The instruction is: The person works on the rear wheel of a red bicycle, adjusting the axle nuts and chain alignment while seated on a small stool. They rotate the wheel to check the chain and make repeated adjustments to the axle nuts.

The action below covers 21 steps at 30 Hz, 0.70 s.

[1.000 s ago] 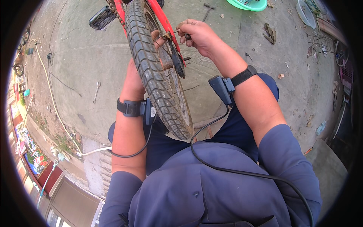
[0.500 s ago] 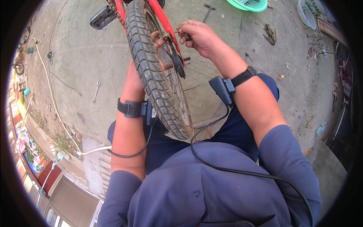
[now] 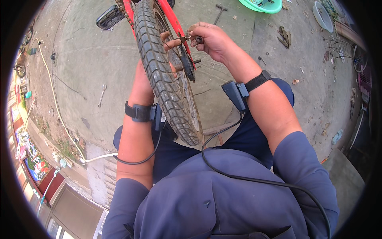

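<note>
A bicycle wheel with a muddy black tyre (image 3: 156,67) stands upright before me, under a red frame (image 3: 172,18). My left hand (image 3: 170,43) reaches from behind the tyre, its palm partly hidden. Its fingers show past the spokes, closed on a small metal bracket (image 3: 183,38) beside the red frame tube. To the right of that tube, my right hand (image 3: 211,40) is closed in a pinch at the bracket's bolt (image 3: 187,36). A dark round-ended piece (image 3: 199,40) sticks out between its fingers; its kind is unclear.
A pedal (image 3: 110,17) and chain (image 3: 128,16) are at the upper left. On the concrete lie a wrench (image 3: 102,95), a T-handled tool (image 3: 219,14) and a bolt (image 3: 262,60). A green basin (image 3: 262,7) stands far right of the wheel. Cables hang from both wrist straps.
The bracket and its bolt now show more plainly between my hands, right of the frame tube. My left fingers have shifted slightly right; the wheel has moved a little right at its top.
</note>
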{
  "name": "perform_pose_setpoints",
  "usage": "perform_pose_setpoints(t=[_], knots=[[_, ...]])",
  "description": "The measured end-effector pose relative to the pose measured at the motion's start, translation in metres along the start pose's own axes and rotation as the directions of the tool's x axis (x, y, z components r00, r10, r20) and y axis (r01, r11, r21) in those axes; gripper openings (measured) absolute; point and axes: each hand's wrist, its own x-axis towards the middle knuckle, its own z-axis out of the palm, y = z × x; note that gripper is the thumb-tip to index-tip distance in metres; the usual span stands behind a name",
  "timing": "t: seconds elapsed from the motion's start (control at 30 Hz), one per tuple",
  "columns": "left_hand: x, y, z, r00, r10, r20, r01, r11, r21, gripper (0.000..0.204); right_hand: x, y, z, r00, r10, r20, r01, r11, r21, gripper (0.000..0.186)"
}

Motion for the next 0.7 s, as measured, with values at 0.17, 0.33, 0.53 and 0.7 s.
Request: perform_pose_setpoints(t=[0.17,0.33,0.53,0.7], knots=[[0.002,0.008,0.007,1.0,0.011,-0.029,-0.004,0.97,0.242,0.076,-0.002,0.002,-0.005,0.999,0.015,-0.028,-0.015,1.0,0.003,0.014],[0.0,0.005,0.002,0.997,0.076,0.005,-0.073,0.942,0.327,0.078,-0.003,-0.002,-0.013,1.0,-0.002,-0.021,0.003,0.999,0.054,0.015],[-0.006,0.013,0.0,0.991,0.135,0.005,-0.117,0.835,0.537,0.068,-0.009,-0.002,-0.02,0.998,-0.007,-0.057,0.01,0.999,0.054,0.012],[-0.017,0.026,0.028,0.949,0.11,-0.295,-0.071,0.987,0.141,0.057,-0.016,-0.006,-0.034,0.998,-0.017,-0.064,0.026,0.989,0.145,0.012]])
